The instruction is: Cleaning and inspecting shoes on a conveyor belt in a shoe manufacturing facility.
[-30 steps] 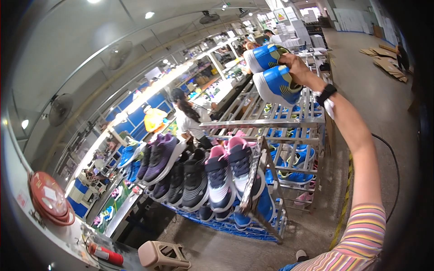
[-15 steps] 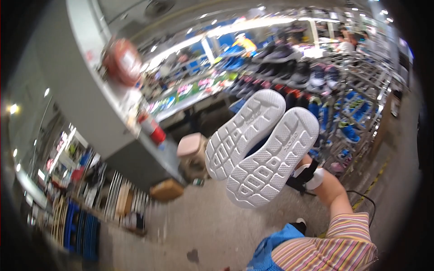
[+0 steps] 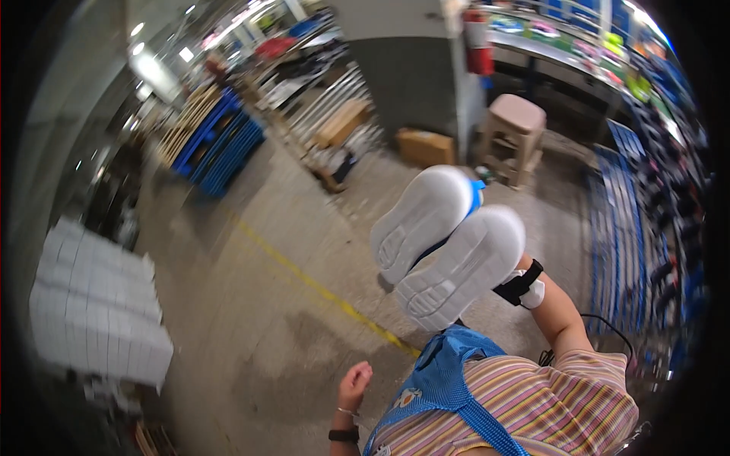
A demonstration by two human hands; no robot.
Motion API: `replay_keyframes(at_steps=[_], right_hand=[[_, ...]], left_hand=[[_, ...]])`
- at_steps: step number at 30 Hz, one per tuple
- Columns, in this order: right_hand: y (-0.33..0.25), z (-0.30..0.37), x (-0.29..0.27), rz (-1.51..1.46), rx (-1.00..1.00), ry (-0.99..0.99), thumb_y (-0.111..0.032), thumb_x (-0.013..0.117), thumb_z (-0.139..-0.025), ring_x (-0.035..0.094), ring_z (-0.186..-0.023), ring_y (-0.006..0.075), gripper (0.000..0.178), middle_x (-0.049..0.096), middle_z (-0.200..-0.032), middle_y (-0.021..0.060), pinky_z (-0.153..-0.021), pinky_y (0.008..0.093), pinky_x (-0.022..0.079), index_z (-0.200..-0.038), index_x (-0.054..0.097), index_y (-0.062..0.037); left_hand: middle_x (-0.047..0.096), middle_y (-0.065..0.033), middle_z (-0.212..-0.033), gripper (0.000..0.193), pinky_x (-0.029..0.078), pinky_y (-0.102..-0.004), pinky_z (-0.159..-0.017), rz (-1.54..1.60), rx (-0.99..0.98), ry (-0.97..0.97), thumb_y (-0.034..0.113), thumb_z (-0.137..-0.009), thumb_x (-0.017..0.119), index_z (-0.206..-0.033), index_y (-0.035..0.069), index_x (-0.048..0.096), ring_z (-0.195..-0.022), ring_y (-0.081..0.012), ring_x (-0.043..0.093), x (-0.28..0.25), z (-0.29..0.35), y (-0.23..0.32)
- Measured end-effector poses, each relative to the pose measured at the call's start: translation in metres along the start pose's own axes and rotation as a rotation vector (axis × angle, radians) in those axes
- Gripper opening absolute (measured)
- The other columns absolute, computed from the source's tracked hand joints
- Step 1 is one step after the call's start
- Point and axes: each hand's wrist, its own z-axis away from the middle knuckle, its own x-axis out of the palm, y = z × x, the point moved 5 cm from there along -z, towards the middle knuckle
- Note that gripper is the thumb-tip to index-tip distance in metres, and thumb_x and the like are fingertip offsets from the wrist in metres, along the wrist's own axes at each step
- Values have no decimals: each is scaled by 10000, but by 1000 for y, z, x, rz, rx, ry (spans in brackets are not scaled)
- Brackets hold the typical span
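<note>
A pair of shoes (image 3: 460,266) hangs in front of me, white soles turned up toward my view and a bit of blue upper showing at the edge. My right arm reaches to them from the right, with a black strap and a white pad at the wrist. The shoes hide most of my right hand (image 3: 525,262), which grips them from behind. Low in the view, my left hand (image 3: 356,384) is held away from the shoes, fingers curled in and nothing seen in them. A bracelet and a black band circle that wrist.
Shoe racks (image 3: 669,205) line the right side. A pink-topped stool (image 3: 518,114) and a cardboard box (image 3: 426,147) stand by a grey pillar (image 3: 403,76). Blue pallets (image 3: 220,148) lie at far left, white stacked boxes (image 3: 95,308) at near left. A yellow line (image 3: 304,277) crosses the floor.
My view has swung left and down, so the racks and pillar sit further right. My left hand has come into view. The shoes remain in my right hand.
</note>
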Motion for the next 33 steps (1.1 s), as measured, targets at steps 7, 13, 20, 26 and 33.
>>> replay_keyframes(at_steps=[7, 13, 20, 26, 33], right_hand=[[92, -57, 85, 506, -706, -719, -99, 556, -678, 503, -981, 151, 166, 532, -815, 7, -997, 472, 218, -842, 576, -90], [163, -134, 170, 254, -848, -1026, -132, 535, -694, 478, -981, 164, 174, 529, -809, 12, -1003, 477, 208, -853, 583, -81], [245, -251, 235, 432, -816, -1012, -190, 500, -708, 463, -1043, 138, 268, 550, -973, 0, -1005, 474, 193, -944, 607, -121], [304, -381, 271, 490, -712, -964, -174, 510, -687, 452, -1060, 143, 266, 538, -960, 5, -1011, 481, 187, -929, 609, -124], [378, -535, 311, 391, -850, -881, -167, 527, -687, 425, -1093, 218, 248, 498, -1027, 51, -1010, 475, 230, -922, 572, -102]], left_hand=[[303, -210, -1318, 772, 291, -539, -962, 1128, 106, -7, 615, -828, 310, -1303, 10, 249, -1212, -347, 319, 32, -72, 70], [399, -164, -1279, 911, 381, -409, -941, 1321, 211, 51, 734, -755, 164, -1312, 22, 270, -1144, -289, 437, -24, -166, 86], [499, -146, -1180, 667, 454, -356, -870, 1185, 195, -26, 476, -797, 506, -1261, 23, 351, -1041, -246, 527, -176, -265, 98], [436, -162, -1246, 908, 434, -397, -896, 1166, 120, -134, 715, -712, 403, -1294, 25, 300, -1086, -286, 489, -278, -385, 120], [480, -185, -1191, 744, 413, -436, -908, 1530, 290, -103, 570, -769, 431, -1243, 0, 374, -1064, -300, 504, -380, -506, 117]])
